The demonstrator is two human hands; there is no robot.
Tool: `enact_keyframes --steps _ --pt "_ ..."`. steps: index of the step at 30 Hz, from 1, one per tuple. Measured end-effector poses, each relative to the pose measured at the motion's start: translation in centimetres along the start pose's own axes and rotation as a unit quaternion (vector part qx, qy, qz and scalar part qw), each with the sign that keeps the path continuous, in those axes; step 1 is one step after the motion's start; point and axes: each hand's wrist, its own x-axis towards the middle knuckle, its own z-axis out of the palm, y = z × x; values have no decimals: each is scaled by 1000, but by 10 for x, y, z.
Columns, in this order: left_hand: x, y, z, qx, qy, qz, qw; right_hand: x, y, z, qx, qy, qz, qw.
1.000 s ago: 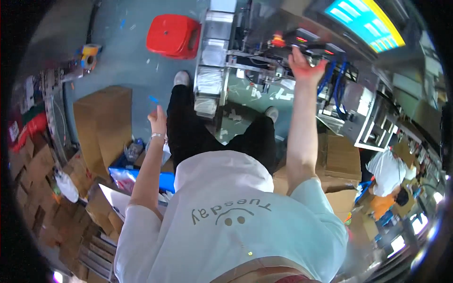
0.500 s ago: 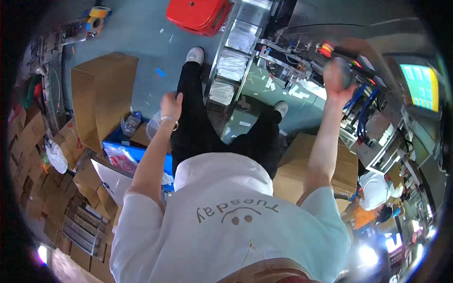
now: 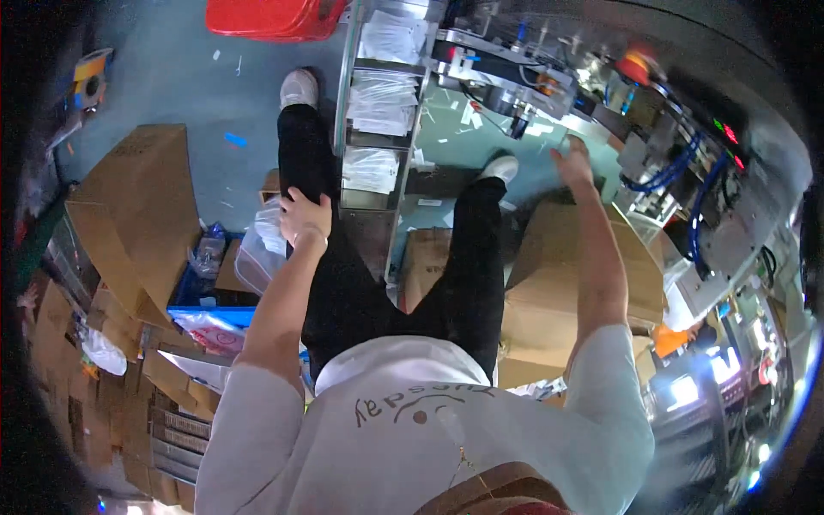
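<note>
- A seated-looking person is seen from above, with 2 bare hands held apart on either side of a metal rack (image 3: 371, 203).
- The left hand (image 3: 306, 216) is held over the black trousers (image 3: 311, 154), near the knee; its fingers are loosely spread, and nothing is seen in it. Whether the cloth is pressed cannot be told.
- The right hand (image 3: 575, 163) is stretched forward beside the metal machine (image 3: 549, 93), thumb and fingers parted. It is blurred, but no object is seen held, and contact with the machine cannot be confirmed.
- At least 3 stacks of white sheets (image 3: 378, 101) are stored in the rack's compartments, between the 2 hands and farther forward than the left.
- A cardboard box (image 3: 549, 283) is placed below the right forearm; a blue crate (image 3: 232, 316) is set to the left.
- The step is judged to be an empty-handed reach at the machine's near side.
- For the machine to be worked, the right fingers would need to be brought clear of its metal parts; for a sheet to be lifted, the left hand would need to be moved forward and rightward.
</note>
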Motion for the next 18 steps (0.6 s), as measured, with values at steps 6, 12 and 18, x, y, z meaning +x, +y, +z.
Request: enact_keyframes --steps 6,12,18 --pt "-3 8 6 -31 -24 -19 999 47 16 -2 -241 65 40 968" --pt "-1 12 17 -23 -1 -18 1000 83 18 2 -347 24 105 932" --pt "2 11 22 2 -8 -14 1000 84 50 7 -214 236 33 947"
